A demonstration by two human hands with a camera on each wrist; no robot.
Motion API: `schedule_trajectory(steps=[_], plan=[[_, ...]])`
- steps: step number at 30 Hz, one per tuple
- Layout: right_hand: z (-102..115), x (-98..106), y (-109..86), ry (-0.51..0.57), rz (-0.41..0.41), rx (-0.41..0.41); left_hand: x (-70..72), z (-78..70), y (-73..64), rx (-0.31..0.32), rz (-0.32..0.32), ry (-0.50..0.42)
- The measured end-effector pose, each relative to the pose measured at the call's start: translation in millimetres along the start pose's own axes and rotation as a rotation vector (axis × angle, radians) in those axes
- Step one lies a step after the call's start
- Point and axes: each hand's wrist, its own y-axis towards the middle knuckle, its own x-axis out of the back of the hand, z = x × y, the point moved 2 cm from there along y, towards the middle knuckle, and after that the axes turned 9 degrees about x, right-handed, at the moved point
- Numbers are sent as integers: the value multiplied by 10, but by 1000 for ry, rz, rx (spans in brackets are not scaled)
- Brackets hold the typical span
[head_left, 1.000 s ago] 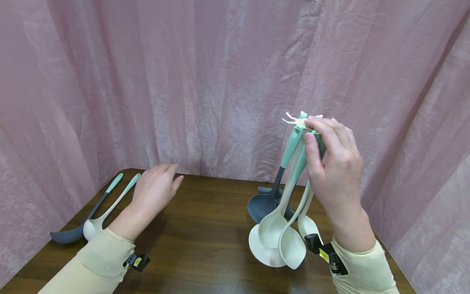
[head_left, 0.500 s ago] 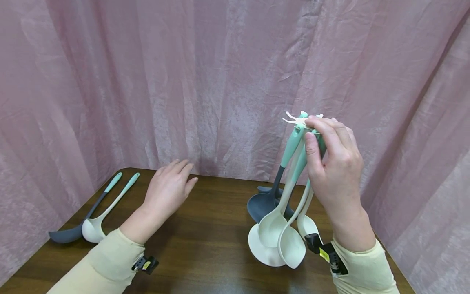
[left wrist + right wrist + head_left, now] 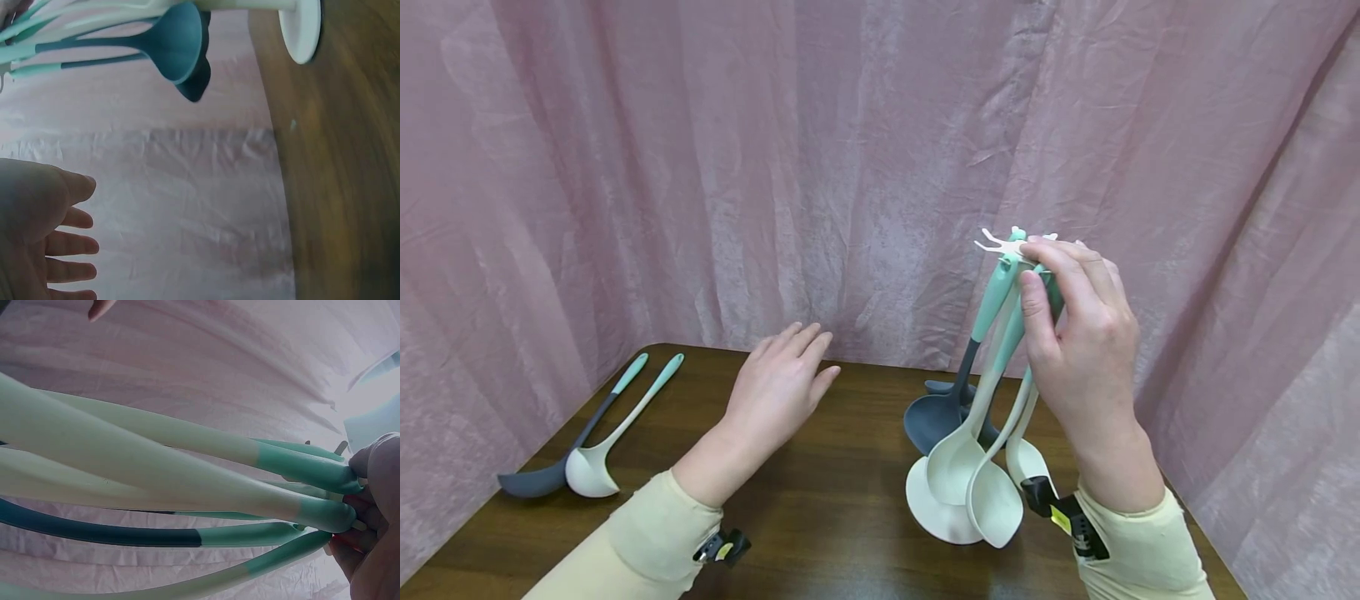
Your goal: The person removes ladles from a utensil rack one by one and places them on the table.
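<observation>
Right hand (image 3: 1084, 321) has its fingers curled at the top of the utensil rack (image 3: 934, 518), toward the right edge of the bench (image 3: 827, 508), steadying it I'd guess. Left hand (image 3: 780, 386) is empty, fingers straight; next move probably calls for pinching a hanging handle (image 3: 996, 292).

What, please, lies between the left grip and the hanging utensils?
In the head view, only bare wooden tabletop and pink curtain show between the left grip and the hanging utensils; the left wrist view shows just curtain there.
</observation>
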Motion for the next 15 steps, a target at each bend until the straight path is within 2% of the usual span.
schedule_trajectory(steps=[8, 15], plan=[[-5, -2, -7, -2, 2, -1, 21, -218, 12, -61, -75, -33], [-7, 0, -8, -1, 0, 0, 35, -406, 43, -88, -91, -70]])
